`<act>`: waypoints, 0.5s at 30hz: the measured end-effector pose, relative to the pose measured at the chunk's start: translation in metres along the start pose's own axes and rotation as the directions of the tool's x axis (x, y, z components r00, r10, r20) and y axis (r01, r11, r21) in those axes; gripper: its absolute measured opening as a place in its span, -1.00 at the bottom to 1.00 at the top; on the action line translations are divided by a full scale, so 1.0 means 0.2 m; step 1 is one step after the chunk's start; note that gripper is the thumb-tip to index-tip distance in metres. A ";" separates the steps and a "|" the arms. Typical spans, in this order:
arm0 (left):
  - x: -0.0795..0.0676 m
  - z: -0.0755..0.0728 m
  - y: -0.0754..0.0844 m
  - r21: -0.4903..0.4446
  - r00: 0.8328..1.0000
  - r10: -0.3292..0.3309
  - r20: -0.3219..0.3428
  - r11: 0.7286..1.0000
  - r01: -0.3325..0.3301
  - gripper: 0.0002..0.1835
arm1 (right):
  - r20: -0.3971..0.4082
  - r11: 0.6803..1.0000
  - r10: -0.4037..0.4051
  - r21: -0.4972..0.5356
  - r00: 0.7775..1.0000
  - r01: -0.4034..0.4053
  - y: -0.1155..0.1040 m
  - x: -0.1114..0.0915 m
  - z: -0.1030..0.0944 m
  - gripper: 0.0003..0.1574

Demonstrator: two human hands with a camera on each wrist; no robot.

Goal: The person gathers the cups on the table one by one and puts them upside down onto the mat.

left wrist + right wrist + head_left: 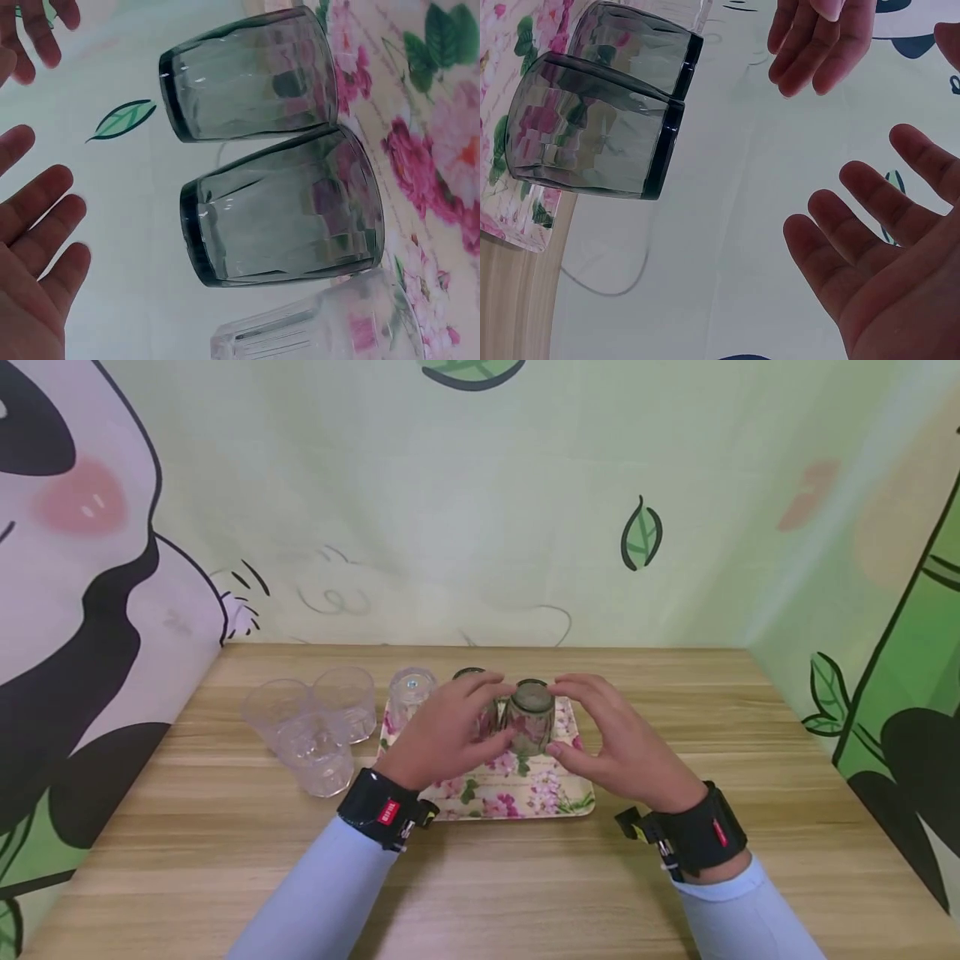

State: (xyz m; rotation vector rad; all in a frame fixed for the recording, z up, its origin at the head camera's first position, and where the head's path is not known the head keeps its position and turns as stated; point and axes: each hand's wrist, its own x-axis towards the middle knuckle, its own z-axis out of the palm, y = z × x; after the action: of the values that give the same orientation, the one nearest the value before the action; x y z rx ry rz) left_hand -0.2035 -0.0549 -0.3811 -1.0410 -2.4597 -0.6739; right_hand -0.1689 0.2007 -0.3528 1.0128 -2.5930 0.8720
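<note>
A floral tray (480, 810) bears two smoky grey glasses, mouth down with their thick bases up: a right one (531, 722) and a left one (281, 210). Beside them on the tray's left stands an upturned clear glass (410, 689). My left hand (450, 727) hovers over the tray, partly covering the left grey glass in the head view. My right hand (630, 747) is raised to the right of the other grey glass. Both wrist views show spread, loosely extended fingers (825, 259) clear of the glasses, with nothing held.
Left of the tray, three clear glasses (318, 760) stand close together on the wooden table (652, 893). Behind the table hangs a pale green backdrop (480, 527) with leaf and panda drawings. Both wrists wear black straps (708, 831).
</note>
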 end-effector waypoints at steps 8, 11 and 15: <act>-0.05 -0.05 0.03 -0.043 0.999 -0.031 0.030 0.999 0.032 -0.40 | 0.009 1.000 0.001 0.000 1.000 -0.001 -0.02 0.00 0.00 -0.19; -0.06 -0.08 0.03 -0.053 1.000 -0.016 0.001 0.998 0.016 -0.40 | 0.010 1.000 -0.003 -0.007 1.000 0.003 -0.02 0.00 0.00 -0.18; -0.08 -0.10 0.04 -0.059 1.000 -0.003 -0.024 0.998 0.002 -0.41 | 0.012 1.000 -0.004 -0.008 1.000 0.004 -0.03 0.00 0.00 -0.17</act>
State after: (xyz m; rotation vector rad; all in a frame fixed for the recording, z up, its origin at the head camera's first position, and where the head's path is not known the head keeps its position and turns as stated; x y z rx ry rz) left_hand -0.1836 -0.0706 -0.3705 -1.0454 -2.4349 -0.7593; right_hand -0.1649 0.1988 -0.3501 1.0232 -2.6015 0.8564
